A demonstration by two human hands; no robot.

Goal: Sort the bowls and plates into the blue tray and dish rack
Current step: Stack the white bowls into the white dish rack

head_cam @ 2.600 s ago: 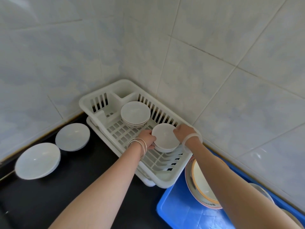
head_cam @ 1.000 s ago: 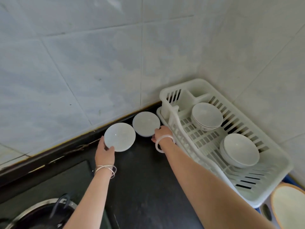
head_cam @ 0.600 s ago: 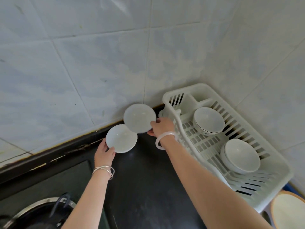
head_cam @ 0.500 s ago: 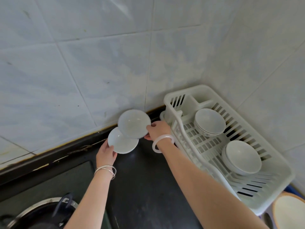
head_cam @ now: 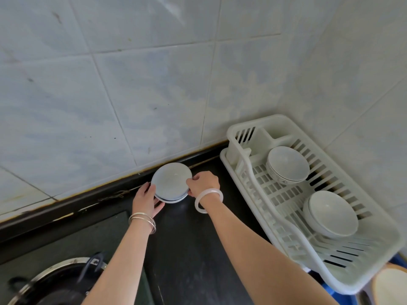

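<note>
Left hand: I cup it at the left edge of the lower plate, thumb up by the rim, fingers curled underneath; silver bangles sit on the wrist.
Right hand: I pinch the right rim of the upper plate between thumb and curled fingers; a white bangle circles the wrist.
Plates: the upper one lies on the lower one, slightly offset toward the tiled wall; I cannot tell whether the pair touches the black counter.
Dish rack: it stands in the corner, well to the right of my hands, apart from the plates.
Bowls in the rack: far bowl and near bowl, mouths up, apart from each other.
Blue tray: only a sliver shows beyond the rack's near end.
</note>
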